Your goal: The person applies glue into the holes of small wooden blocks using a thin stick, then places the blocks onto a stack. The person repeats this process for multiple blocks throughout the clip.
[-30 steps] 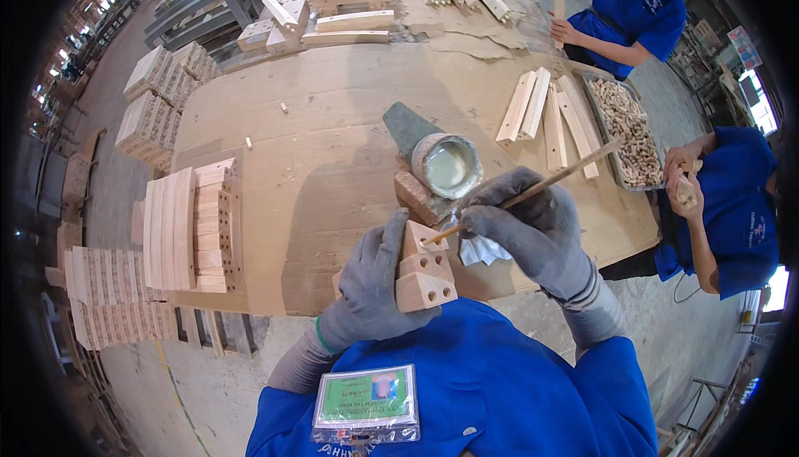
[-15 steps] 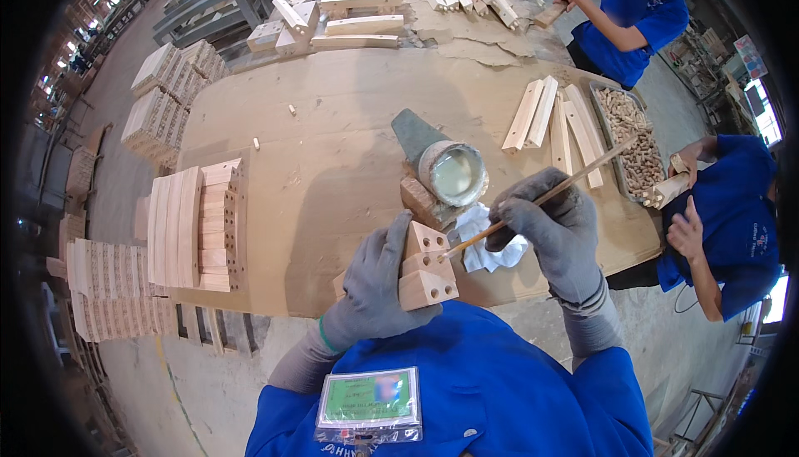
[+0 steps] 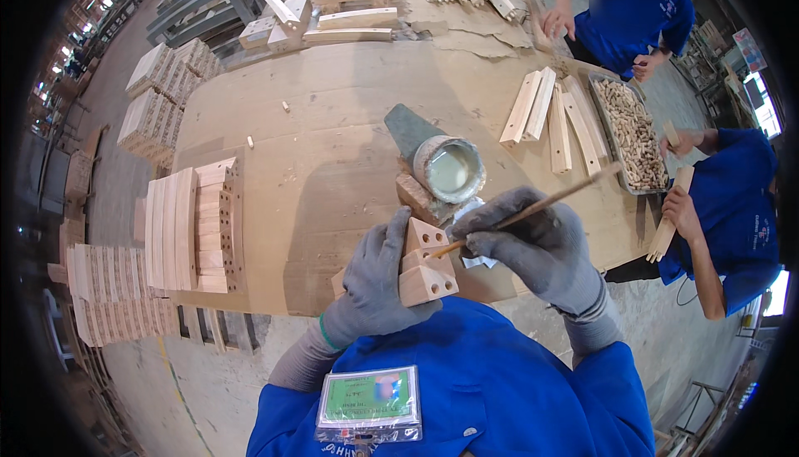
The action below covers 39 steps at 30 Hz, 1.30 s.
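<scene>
On the surface (image 3: 333, 107) at far left lie stacked wooden slats (image 3: 179, 228). Nearer the body, the left hand (image 3: 379, 278) is clamped on a drilled wooden block (image 3: 423, 270); the right hand (image 3: 533, 240) grips a thin stick (image 3: 541, 206), its tip at the block, below a glue pot (image 3: 449, 168).

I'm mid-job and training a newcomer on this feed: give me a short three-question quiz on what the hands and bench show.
1. True or false: the left hand grips the drilled wooden block.
2. The right hand holds: A) a hammer B) a thin stick C) a drill.
3. What stands just beyond the block on the table?

Key: 1 true; 2 B, its tip at one of the block's holes; 3 an open can of pale liquid.
</scene>
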Available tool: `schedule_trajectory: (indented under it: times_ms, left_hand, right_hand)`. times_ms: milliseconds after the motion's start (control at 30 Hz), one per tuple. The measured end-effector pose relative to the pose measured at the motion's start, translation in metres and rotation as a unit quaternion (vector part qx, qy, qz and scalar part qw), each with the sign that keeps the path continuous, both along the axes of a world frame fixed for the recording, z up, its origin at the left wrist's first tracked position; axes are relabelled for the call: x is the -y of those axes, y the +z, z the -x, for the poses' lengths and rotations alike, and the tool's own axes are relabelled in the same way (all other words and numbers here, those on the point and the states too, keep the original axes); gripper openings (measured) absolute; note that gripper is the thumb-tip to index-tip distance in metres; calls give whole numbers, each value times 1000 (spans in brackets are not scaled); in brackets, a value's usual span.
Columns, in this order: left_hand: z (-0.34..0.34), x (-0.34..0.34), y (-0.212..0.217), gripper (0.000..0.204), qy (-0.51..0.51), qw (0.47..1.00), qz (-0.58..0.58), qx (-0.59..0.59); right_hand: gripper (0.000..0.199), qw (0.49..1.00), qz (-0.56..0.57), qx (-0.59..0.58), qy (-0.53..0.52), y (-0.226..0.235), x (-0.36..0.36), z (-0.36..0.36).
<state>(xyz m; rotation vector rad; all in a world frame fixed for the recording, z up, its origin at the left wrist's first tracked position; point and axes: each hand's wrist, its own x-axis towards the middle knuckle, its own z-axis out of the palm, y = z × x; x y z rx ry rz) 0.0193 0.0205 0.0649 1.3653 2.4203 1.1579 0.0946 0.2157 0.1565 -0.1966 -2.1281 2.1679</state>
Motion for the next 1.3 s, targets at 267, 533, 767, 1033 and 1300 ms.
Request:
schedule_trajectory:
  times_ms: [267, 533, 767, 1033, 1300]
  left_hand:
    - [2, -3, -4, 111, 1, 1000, 16, 10]
    - [11, 6, -5, 110, 44, 999, 18, 28]
    - [17, 12, -5, 112, 75, 995, 31, 50]
    - [20, 16, -9, 111, 76, 997, 15, 21]
    - [16, 9, 1, 109, 53, 998, 47, -2]
  right_hand:
    - [15, 996, 53, 66, -18, 1, -9, 6]
    - [16, 983, 50, 13, -178, -53, -50, 15]
    - [15, 984, 39, 26, -174, -109, -55, 18]
    - [12, 981, 2, -38, -189, -112, -41, -2]
    - [8, 980, 106, -6, -165, -39, -25, -4]
